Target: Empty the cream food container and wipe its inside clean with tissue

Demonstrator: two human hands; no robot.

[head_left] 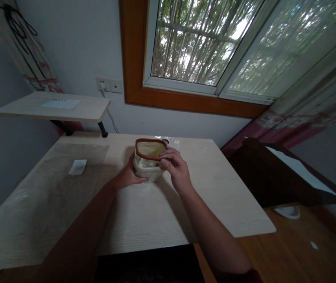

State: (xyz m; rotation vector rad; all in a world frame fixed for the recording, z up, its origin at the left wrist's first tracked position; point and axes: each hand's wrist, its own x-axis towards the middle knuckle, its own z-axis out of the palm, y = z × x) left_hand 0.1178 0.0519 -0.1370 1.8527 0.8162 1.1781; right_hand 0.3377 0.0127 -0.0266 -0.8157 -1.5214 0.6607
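A translucent plastic tub (148, 173) stands on the pale wood-grain table (144, 212), near the middle of its far half. The left hand (128, 176) is wrapped around the tub's left wall, thumb laid along the lower front, so that side of the tub is covered. The right hand (177, 167) has its fingertips (164, 155) pinched together on the right edge of a brown-rimmed lid (150, 149), which tilts up over the tub's mouth, its clouded panel facing the camera. The contents are pale and lumpy, and too dim to identify. A small dark round object (165, 140) peeks from behind the lid's far corner, mostly hidden.

To the left, well apart from the hands, a small white paper slip (77, 167) lies on the table. Beyond it, a raised pale wooden shelf (91, 109) carries a white sheet (61, 103) whose print is unreadable. A white wall socket (108, 85) holds a plug. At the right, a dark wooden cabinet (259, 173) is cut off by the frame edge. A black shape (147, 267) at the bottom edge is too dark to make out.
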